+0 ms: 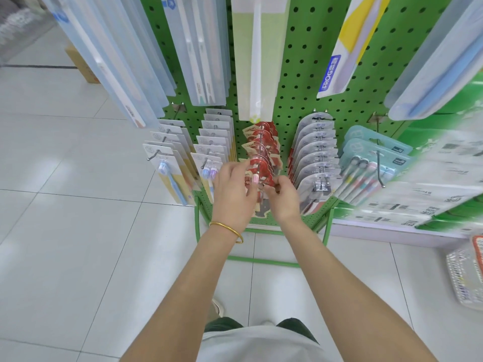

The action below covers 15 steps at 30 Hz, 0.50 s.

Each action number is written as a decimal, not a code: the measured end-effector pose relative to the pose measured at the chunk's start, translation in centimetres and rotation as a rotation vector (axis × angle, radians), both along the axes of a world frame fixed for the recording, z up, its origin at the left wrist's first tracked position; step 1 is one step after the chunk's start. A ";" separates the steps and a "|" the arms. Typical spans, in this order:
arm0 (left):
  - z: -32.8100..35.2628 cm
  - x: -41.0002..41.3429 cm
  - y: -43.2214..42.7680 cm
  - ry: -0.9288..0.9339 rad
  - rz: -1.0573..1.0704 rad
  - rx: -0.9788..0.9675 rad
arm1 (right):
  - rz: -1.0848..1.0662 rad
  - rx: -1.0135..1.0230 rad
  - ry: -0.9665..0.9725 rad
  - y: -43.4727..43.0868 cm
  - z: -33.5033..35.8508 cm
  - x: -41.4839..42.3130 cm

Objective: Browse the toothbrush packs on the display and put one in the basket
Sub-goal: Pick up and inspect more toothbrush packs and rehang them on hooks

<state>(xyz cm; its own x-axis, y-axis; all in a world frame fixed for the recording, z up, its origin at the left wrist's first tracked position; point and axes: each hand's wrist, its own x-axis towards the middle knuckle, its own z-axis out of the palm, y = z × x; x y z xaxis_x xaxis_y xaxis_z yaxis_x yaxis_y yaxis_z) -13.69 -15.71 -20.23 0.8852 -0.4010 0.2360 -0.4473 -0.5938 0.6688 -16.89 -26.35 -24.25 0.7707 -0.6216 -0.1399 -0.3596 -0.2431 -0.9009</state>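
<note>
Left of red packs [261, 150] on green pegboard [300, 82]: blue-brush packs [171, 176]. Left hand [235, 197], gold bangle [226, 229] at wrist, fingers curled on front pack [266, 180] of red row. Right hand [283, 198] pinches same pack's right edge. Right of red packs: grey packs [316, 158]. Far right, on floor: basket [462, 278], well apart.

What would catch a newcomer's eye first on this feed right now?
Both hands meet at centre frame: the left hand and right hand pinch the front red pack of a hanging row. Behind them stands the bright green pegboard, hung with pale toothbrush packs on either side. At the right edge, a white basket sits on the floor tiles.
</note>
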 end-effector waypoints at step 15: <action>-0.1 0.5 -0.5 -0.004 -0.029 0.007 | 0.017 -0.534 -0.039 -0.7 4.3 0.7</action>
<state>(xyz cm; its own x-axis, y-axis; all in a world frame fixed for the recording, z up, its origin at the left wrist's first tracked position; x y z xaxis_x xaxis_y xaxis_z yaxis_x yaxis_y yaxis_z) -13.16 -16.24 -20.37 0.8724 -0.4280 0.2361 -0.4666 -0.5855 0.6629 -16.23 -27.03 -20.00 0.7793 -0.5862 0.2215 -0.3204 -0.6765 -0.6631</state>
